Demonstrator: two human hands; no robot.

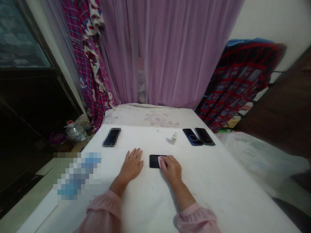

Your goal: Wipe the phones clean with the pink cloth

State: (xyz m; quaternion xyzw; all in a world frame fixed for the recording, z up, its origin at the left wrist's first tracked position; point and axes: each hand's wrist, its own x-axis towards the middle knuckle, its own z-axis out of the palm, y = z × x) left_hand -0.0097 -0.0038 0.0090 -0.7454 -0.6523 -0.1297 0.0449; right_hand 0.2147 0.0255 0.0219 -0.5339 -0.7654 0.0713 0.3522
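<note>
My left hand (132, 164) lies flat on the white table (218, 181), fingers stretched out, just left of a black phone (154, 160). My right hand (170, 167) is closed on a small pink cloth (160, 160) and presses it onto the right part of that phone. The phone lies flat, its right end hidden under the hand. Both arms wear pink sleeves.
A small spray bottle (174, 138) stands behind the phone. Two dark phones (198, 136) lie side by side at the back right, and another phone (111, 137) at the back left. A purple curtain (167, 51) hangs behind; a water bottle (75, 131) sits on the floor at left.
</note>
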